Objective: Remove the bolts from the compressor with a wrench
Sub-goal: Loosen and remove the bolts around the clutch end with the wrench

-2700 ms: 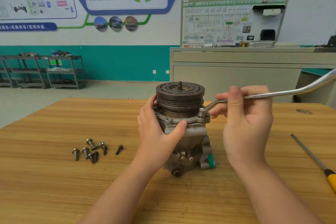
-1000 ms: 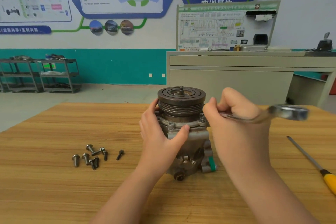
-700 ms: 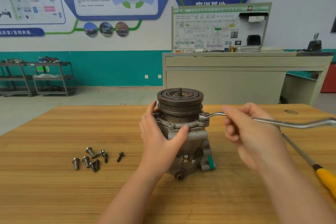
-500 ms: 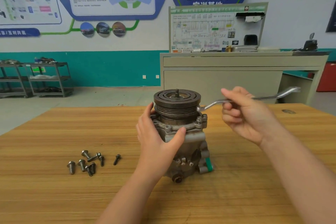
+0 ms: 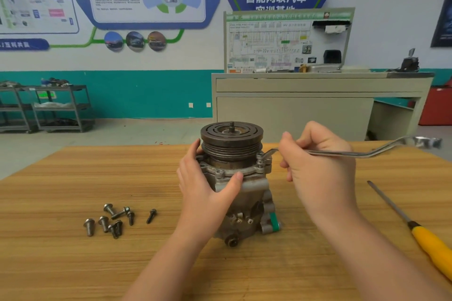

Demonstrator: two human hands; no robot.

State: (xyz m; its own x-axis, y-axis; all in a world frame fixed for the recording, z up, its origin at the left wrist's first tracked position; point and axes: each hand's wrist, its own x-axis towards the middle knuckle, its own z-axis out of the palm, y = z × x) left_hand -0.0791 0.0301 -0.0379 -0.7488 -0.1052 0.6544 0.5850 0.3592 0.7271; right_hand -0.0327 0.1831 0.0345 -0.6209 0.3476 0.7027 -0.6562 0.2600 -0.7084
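Upright at mid-bench [image 5: 61, 264], compressor [image 5: 241, 193] gripped round its body by left hand [image 5: 206, 188]. Right hand [image 5: 318, 166] holds wrench [image 5: 367, 153], its end on a flange bolt [image 5: 261, 157]. Loose bolts [image 5: 115, 220] left; screwdriver [image 5: 420, 230] right.

A yellow-handled screwdriver [image 5: 415, 227] lay on the wooden desk [image 5: 61, 264] at the right edge. Beyond it stood a grey cabinet [image 5: 293, 107] bearing a wiring-diagram board [image 5: 269, 41], and metal shelf carts [image 5: 49, 107] lined the teal wall.
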